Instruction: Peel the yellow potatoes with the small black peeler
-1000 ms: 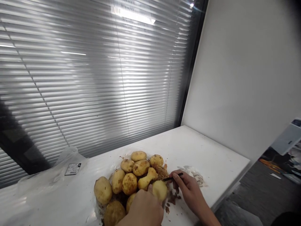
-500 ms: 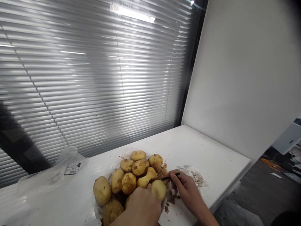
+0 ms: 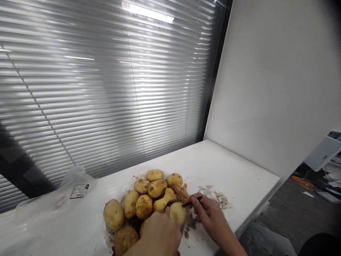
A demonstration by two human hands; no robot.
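A pale peeled potato (image 3: 178, 213) is gripped by my left hand (image 3: 161, 233), whose back hides most of its fingers. My right hand (image 3: 210, 213) pinches a thin dark tool (image 3: 192, 202); its tip rests at the upper right of that potato, and its exact kind does not show. Close by lies a partly peeled potato (image 3: 165, 201) with a narrowed middle. Several unpeeled potatoes (image 3: 144, 206) are heaped to the left on clear plastic. Brown peelings (image 3: 181, 193) are piled behind the held potato, and scraps lie under my right hand.
A clear plastic bag with a printed label (image 3: 79, 191) lies at the left by the window blinds (image 3: 160, 92). Whitish scraps (image 3: 220, 197) sit beyond my right hand. The white table (image 3: 239, 177) meets a wall panel (image 3: 271, 85); its right edge drops to the floor.
The whole view has shifted slightly. My left hand still grips the potato, and the dark tool stays in my right hand, against the potato's upper right side.
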